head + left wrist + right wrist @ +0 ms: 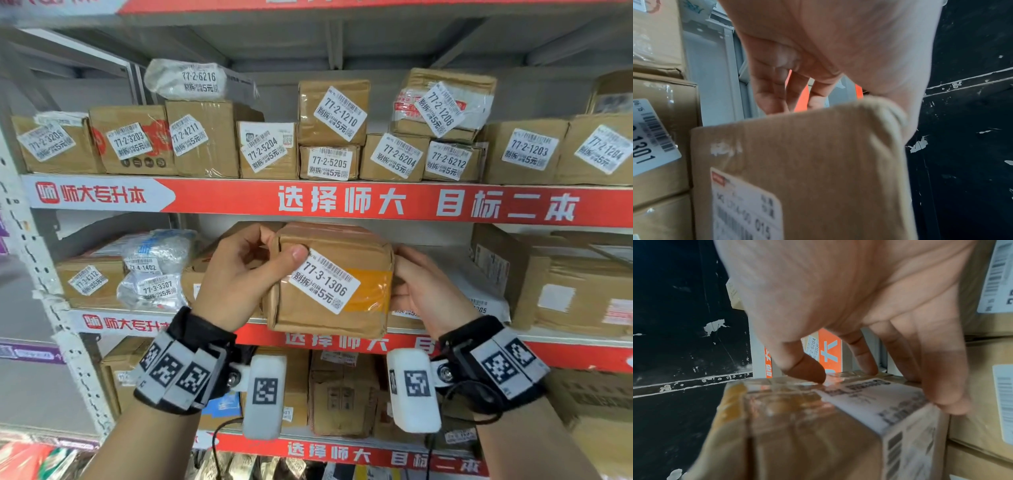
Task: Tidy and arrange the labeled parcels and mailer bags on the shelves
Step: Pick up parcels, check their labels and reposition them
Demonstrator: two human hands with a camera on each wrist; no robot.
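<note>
Head view: a person stands at a metal shelving unit with red strips printed in white characters along each shelf edge (342, 202). Both hands hold one brown cardboard parcel (329, 279) in the air in front of the middle shelf. Its white label (323, 281) reads 77-3-1306, and an orange band of tape crosses the right part of its front.

The left hand (239, 274) grips the parcel's left side, thumb pressed on the front face beside the label and fingers curled around behind. The right hand (421, 291) grips the right side, fingers wrapped against that edge. Each wrist wears a black strap with white blocks bearing square black-and-white markers.

The upper shelf carries a row of labeled cardboard parcels, some stacked two high, with a grey mailer bag (191, 80) marked 77-2-6216 lying on top toward the left. On the middle shelf, two clear-wrapped mailer bags (154, 270) lie at the left and larger boxes (565, 284) stand at the right.

Left wrist view: the fingers (774, 91) reach over the parcel's top edge, the palm against its corner.

Right wrist view: the thumb (805, 368) presses down on the taped top of the parcel (818, 426) while the fingers clamp its far edge.
</note>
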